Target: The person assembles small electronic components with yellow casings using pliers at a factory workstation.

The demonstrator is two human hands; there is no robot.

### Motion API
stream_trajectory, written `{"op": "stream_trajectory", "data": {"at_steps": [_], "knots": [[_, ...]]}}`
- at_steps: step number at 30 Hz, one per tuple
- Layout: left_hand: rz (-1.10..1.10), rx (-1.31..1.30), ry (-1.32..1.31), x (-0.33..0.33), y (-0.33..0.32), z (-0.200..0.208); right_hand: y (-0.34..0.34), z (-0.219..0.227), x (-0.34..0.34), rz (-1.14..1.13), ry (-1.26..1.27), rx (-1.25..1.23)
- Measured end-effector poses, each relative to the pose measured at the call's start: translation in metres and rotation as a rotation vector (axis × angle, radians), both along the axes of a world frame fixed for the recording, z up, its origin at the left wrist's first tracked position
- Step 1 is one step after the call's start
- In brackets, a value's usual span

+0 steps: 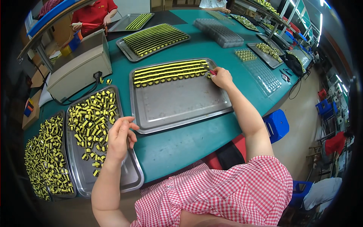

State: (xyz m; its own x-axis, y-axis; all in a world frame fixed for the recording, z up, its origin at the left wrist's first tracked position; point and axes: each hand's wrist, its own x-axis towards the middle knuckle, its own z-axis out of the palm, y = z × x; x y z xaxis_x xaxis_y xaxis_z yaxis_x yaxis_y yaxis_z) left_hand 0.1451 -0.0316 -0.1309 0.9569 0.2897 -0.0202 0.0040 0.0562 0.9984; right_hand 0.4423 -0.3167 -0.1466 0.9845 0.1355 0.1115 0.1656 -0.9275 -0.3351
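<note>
My right hand (222, 78) is closed around a slim red-handled tool (213, 72) with a dark tip; its exact kind is hard to make out. That tip touches the right end of the rows of small yellow-and-black parts (170, 72), which stand along the far side of a metal tray (177, 102). My left hand (121, 136) hovers near the tray's near left corner, fingers loosely bent and apart, with nothing seen in it. Just left of it, a second metal tray (130, 166) carries a loose heap of the same parts (92, 119).
A further heap of parts (49, 159) lies far left. A beige box-shaped machine (79, 72) with a cable stands behind. Beyond are a full tray of rows (155, 39), stacked clear plastic trays (219, 32) and a blue stool (278, 125). A person in red (94, 15) works across the table.
</note>
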Motion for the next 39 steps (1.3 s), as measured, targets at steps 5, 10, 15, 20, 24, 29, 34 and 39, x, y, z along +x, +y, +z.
{"op": "stream_trajectory", "data": {"at_steps": [5,10,15,20,24,29,34,39], "knots": [[-0.002,0.007,-0.009,0.0,0.002,-0.001,0.006,-0.006,0.008,-0.049,-0.07,0.059],[0.001,0.017,-0.012,0.0,0.001,-0.001,0.009,-0.01,0.014,-0.059,-0.104,0.081],[-0.002,0.001,-0.018,0.0,-0.001,0.0,0.006,-0.008,0.012,-0.063,-0.063,0.092],[0.055,0.001,-0.034,-0.003,0.011,-0.002,0.014,-0.02,0.017,-0.031,-0.131,0.139],[0.091,0.174,0.017,-0.006,0.024,0.019,0.009,-0.029,0.03,0.062,-0.205,0.12],[0.128,0.808,-0.111,-0.008,0.057,0.022,-0.011,-0.011,0.028,0.062,-0.319,0.335],[0.153,1.116,0.206,-0.016,0.067,0.02,0.023,0.004,-0.008,0.108,-0.248,0.6],[0.271,1.317,0.359,-0.01,0.061,-0.001,0.074,0.012,-0.073,0.471,-0.231,0.698]]}}
